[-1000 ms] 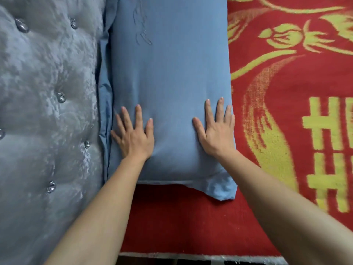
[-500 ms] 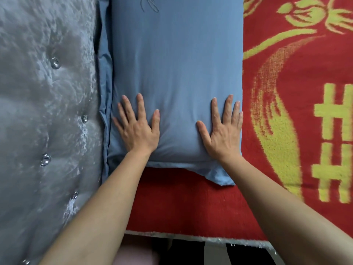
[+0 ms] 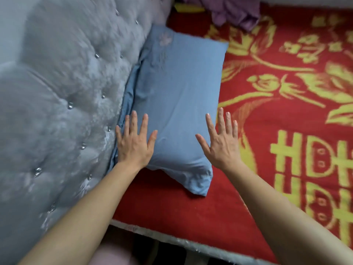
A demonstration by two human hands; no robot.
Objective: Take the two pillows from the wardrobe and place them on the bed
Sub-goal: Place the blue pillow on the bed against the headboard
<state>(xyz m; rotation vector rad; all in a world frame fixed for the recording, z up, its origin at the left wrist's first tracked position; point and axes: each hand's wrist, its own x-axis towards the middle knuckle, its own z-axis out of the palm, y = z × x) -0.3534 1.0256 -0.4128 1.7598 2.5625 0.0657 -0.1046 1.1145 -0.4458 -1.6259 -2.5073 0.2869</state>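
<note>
Pillow [image 3: 177, 104] lying on red blanket [image 3: 286, 131] against headboard [image 3: 57, 92]; left hand [image 3: 133, 146] flat on it, right hand [image 3: 221, 144] now lifted off, both spread wide, holding nothing

Blue pillow [image 3: 177, 104], flat on red-and-yellow patterned blanket [image 3: 286, 111], long edge against grey tufted headboard [image 3: 66, 92]. Left hand [image 3: 133, 146], fingers spread, over pillow's near left corner. Right hand [image 3: 221, 144], fingers spread, over near right edge; contact unclear. Purple cloth [image 3: 235, 10] bunched at far end.
</note>
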